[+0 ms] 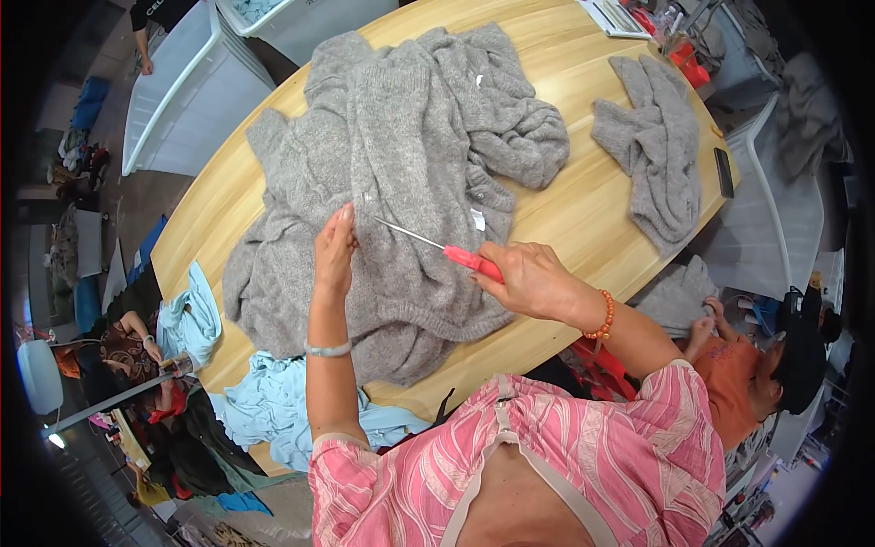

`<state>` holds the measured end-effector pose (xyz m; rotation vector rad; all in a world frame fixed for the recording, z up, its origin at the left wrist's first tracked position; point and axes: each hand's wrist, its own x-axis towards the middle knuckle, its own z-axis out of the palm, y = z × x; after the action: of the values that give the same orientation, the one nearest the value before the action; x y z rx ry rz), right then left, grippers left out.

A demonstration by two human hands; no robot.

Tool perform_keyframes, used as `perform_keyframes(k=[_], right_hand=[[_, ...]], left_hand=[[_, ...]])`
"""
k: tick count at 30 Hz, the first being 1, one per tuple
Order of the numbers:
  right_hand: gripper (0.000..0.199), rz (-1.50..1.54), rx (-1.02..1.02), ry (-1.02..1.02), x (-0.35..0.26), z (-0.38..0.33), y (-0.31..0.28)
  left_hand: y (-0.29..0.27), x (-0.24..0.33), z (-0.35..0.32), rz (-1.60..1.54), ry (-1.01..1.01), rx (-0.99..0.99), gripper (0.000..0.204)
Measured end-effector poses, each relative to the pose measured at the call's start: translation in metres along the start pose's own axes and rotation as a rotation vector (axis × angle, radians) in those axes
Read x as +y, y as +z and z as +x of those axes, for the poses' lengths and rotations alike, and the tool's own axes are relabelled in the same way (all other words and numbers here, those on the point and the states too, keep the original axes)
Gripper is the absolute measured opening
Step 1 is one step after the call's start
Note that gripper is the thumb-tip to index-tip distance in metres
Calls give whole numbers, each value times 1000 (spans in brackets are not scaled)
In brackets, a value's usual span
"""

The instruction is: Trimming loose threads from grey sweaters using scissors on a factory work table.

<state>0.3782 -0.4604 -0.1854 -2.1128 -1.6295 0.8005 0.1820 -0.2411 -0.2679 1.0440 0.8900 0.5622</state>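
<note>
A large grey knitted garment (410,155) lies spread and bunched on a light wooden table (583,210). My left hand (335,251) rests flat on the knit near its middle, fingers together, pressing the fabric down. My right hand (527,278) grips the red handle of a thin metal-tipped tool (437,244), whose point reaches toward the fabric just right of my left fingers. Small white tags show on the knit. An orange bead bracelet sits on my right wrist, a silver band on my left.
A second grey knitted piece (654,150) lies at the table's right end beside a dark flat object (724,171). Light blue cloth (264,401) hangs off the near edge. White bins (182,82) stand far left. A person in an orange top (738,365) sits lower right; another sits lower left.
</note>
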Motion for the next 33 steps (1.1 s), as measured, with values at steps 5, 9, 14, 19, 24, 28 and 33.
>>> perform_keyframes(k=[5, 9, 14, 19, 24, 28, 33], right_hand=[[29, -46, 70, 16, 4, 20, 2], [29, -64, -12, -14, 3, 27, 0], [25, -64, 85, -10, 2, 24, -5], [27, -34, 38, 14, 11, 22, -3], [27, 70, -145, 31, 23, 4, -8], [31, 381, 368, 156, 74, -25, -12], [33, 462, 658, 421, 120, -75, -22]], left_hand=[[6, 1, 40, 291, -7, -19, 19], [1, -15, 39, 220, 96, 50, 7], [7, -15, 24, 181, 142, -21, 7], [8, -20, 18, 30, 125, -19, 9], [40, 22, -4, -133, 94, -132, 19], [127, 74, -4, -218, 190, -383, 25], [239, 93, -27, -396, 389, -924, 36]])
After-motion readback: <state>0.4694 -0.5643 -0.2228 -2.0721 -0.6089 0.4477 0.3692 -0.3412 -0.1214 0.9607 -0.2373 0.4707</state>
